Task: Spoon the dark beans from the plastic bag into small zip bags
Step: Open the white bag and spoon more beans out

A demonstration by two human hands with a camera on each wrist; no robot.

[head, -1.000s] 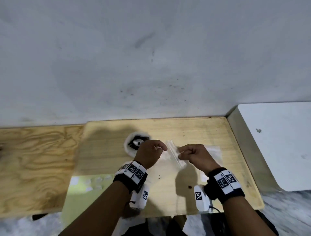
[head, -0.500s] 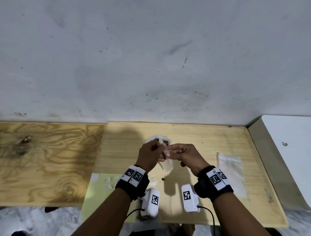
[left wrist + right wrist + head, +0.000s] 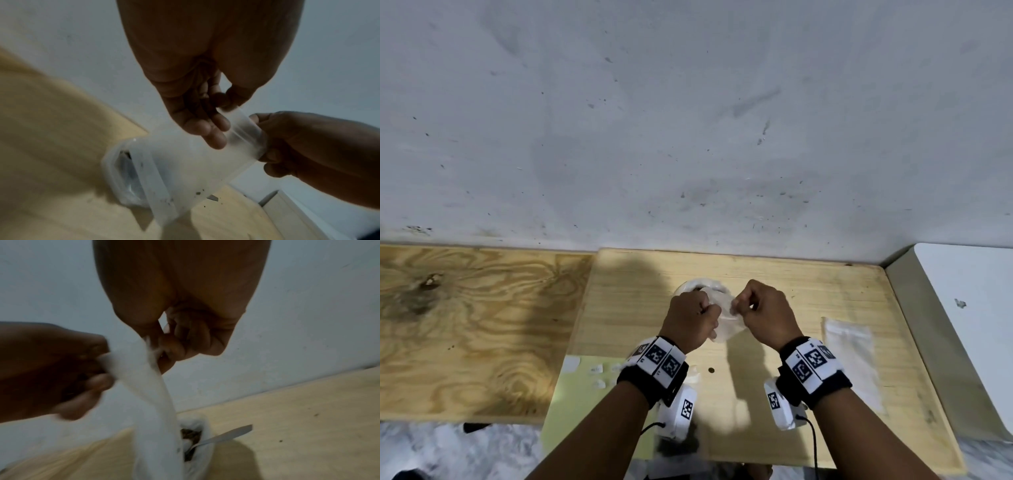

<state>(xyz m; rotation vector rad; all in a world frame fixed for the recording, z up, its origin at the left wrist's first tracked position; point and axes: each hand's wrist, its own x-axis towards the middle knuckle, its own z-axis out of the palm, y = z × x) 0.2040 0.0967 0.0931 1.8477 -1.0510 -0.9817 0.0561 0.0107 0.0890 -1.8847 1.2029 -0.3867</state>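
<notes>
Clear, limp plastic zip bag (image 3: 726, 322) in the pinching grip of left hand (image 3: 691, 320) and right hand (image 3: 765, 315).

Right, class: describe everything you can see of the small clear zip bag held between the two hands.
The small clear zip bag is thin, frosted-looking plastic with a zip strip near its top. It is held above the pale wooden board, hanging limp and slightly twisted. The left hand pinches one top edge, the right hand the other. No beans show inside it.
</notes>
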